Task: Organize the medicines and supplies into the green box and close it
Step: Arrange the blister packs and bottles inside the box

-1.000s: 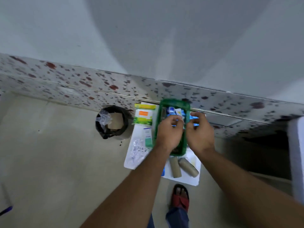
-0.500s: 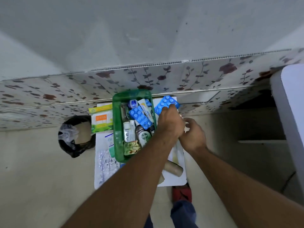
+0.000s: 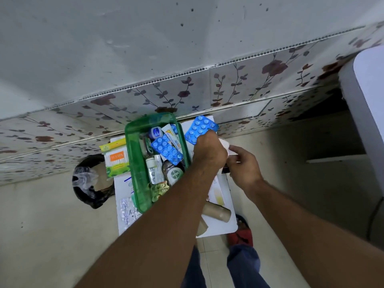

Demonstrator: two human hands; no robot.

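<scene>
The green box (image 3: 133,163) stands open on a white board (image 3: 227,225) against the flowered wall. It holds a blue blister pack (image 3: 166,151), a Dettol bottle (image 3: 174,174), a small blue-capped jar (image 3: 156,132), a tube (image 3: 172,138) and small bottles. My left hand (image 3: 208,151) is just right of the box, gripping a second blue blister pack (image 3: 200,128) that sticks up past the fingers. My right hand (image 3: 243,167) is beside it, fingers curled on a small white wad (image 3: 225,144). My left forearm hides the box's near right corner.
A cotton bud pack (image 3: 116,161) lies left of the box, beside a black bin (image 3: 91,181). A silver pill strip (image 3: 126,210) and cardboard rolls (image 3: 217,213) lie on the board. White furniture (image 3: 365,100) stands at right. My sandalled foot (image 3: 242,235) is below.
Both hands have moved from over the box to its right side. The left hand now holds a blue blister pack up. The view has swung closer.
</scene>
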